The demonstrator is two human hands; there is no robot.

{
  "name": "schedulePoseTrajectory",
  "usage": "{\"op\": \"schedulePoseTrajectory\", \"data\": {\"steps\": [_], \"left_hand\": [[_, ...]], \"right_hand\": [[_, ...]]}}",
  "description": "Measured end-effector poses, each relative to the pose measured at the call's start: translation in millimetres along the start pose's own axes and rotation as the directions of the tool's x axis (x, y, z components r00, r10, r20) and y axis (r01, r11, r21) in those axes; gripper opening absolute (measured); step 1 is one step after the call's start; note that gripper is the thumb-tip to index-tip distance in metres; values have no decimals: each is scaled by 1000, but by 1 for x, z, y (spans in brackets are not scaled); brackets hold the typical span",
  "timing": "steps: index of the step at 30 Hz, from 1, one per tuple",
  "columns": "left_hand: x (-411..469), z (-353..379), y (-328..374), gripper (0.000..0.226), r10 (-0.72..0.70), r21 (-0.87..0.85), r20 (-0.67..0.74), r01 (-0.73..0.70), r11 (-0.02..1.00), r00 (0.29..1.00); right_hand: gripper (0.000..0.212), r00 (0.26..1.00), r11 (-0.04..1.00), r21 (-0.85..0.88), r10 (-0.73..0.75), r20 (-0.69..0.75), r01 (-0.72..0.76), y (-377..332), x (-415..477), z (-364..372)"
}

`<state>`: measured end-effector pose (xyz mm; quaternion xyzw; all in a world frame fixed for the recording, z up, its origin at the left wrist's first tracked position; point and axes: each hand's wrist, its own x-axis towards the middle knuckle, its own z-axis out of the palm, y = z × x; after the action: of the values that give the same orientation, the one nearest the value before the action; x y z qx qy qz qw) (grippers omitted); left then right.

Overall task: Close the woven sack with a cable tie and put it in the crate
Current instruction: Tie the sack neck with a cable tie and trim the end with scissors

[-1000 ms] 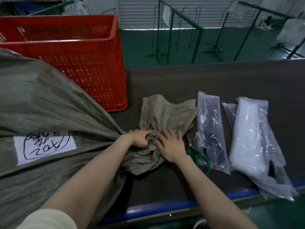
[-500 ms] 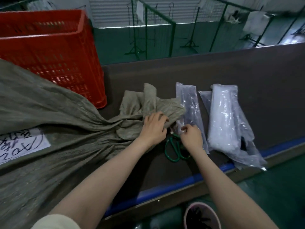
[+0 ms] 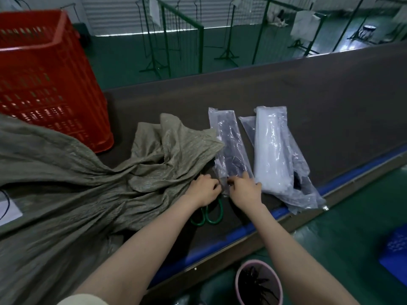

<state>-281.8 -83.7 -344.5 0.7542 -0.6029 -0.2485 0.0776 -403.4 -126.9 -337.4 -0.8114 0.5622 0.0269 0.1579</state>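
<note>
A full grey-green woven sack [image 3: 66, 183] lies across the left of the dark table, its loose mouth [image 3: 176, 137] spread open toward the middle. A clear plastic bag of black cable ties [image 3: 229, 146] lies just right of the mouth. My left hand [image 3: 204, 190] and my right hand [image 3: 244, 190] both pinch the near open end of that bag, fingers curled on the plastic. The red slatted crate [image 3: 50, 84] stands at the back left, behind the sack.
Green-handled scissors [image 3: 209, 214] lie under my left wrist. A bag of white cable ties [image 3: 273, 155] lies to the right, near the table's blue front edge [image 3: 253, 227]. A pink bin [image 3: 257, 285] with black offcuts stands on the floor below.
Both hands have left the sack's neck, which has fallen loose. They moved right to the near end of the black cable tie bag; the view swung right too.
</note>
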Motion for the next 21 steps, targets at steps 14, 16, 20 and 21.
{"op": "schedulePoseTrajectory", "data": {"steps": [14,16,20,21], "left_hand": [[24,19,33,22,-395,-253,-159,350,902,905],[25,18,33,25,-429,-309,-138,372,875,893],[23,16,36,31,-434,-323,-135,375,869,891],[23,16,38,31,-426,-312,-140,369,876,894]], "right_hand": [[37,987,996,30,85,-139,-82,18,-10,13],[38,991,998,47,46,-122,-41,21,-10,14],[44,999,997,78,-6,-50,10,28,-9,11],[43,999,996,87,-8,-38,12,29,-9,8]]}}
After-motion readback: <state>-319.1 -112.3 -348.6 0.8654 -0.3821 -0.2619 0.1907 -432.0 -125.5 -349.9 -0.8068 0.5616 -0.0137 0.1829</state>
